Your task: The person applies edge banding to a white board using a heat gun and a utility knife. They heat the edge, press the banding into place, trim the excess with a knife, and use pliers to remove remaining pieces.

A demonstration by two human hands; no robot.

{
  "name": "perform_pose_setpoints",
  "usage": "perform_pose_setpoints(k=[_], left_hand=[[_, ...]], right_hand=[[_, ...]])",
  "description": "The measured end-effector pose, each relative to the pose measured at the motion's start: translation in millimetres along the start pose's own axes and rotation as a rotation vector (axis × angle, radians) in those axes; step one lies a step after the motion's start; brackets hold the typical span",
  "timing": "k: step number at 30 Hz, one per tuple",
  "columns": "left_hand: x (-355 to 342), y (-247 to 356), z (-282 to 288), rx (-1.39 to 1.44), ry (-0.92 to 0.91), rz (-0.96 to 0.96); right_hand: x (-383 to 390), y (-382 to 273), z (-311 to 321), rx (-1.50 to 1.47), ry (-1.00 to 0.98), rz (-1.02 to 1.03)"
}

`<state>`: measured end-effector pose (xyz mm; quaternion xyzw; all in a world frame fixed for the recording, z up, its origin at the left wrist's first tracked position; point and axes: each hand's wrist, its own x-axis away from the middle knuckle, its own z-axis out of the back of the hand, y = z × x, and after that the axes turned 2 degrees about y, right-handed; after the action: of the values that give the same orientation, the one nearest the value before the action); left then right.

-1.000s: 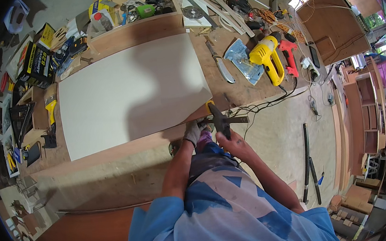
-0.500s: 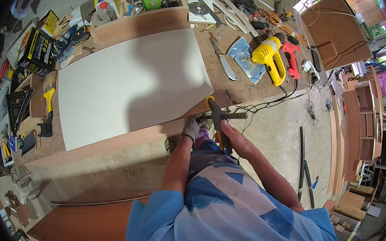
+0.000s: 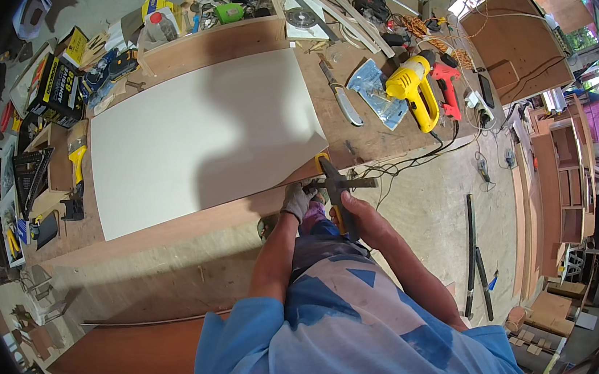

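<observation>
A black bar clamp with yellow pads (image 3: 338, 196) is at the front edge of the workbench, by the near right corner of a white sheet (image 3: 156, 140). My bare right hand (image 3: 365, 218) is closed around the clamp's body, thumb on top. Its upper yellow pad lies at the bench edge; I cannot tell whether it presses on the wood. My left hand (image 3: 296, 200), in a pale work glove, sits just left of the clamp, under the sheet's front edge. Its fingers are curled at the dark end of the clamp's bar, partly hidden. The sheet's near right corner lifts slightly.
Right of the sheet lie a handsaw (image 3: 341, 95), a blue plastic packet (image 3: 377, 95), a yellow heat gun (image 3: 413, 91) and a red glue gun (image 3: 446, 90) with trailing cords. A yellow-handled brush (image 3: 77, 155) is at left. Behind stands a wooden tray (image 3: 211, 41) of tools.
The whole view has shifted slightly. Both hands stay at the clamp by the bench edge, with hardly any visible movement.
</observation>
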<state>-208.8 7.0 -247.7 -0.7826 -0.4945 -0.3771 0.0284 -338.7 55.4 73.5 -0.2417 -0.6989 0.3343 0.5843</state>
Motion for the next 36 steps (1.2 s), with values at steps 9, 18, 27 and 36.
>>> perform_pose_setpoints(k=[9, 18, 27, 36], left_hand=[[-4, -10, -6, -0.896, -0.127, -0.478], [-23, -40, -36, -0.073, 0.002, -0.095], [-7, -74, -38, -0.906, 0.243, -0.740], [14, -46, -106, 0.292, 0.391, -0.421]], right_hand=[[-1, -54, 34, 0.609, 0.044, 0.065], [-28, -75, 93, 0.809, -0.113, 0.012], [-39, -99, 86, 1.073, -0.394, 0.329], [-52, -118, 97, 1.059, -0.523, 0.108]])
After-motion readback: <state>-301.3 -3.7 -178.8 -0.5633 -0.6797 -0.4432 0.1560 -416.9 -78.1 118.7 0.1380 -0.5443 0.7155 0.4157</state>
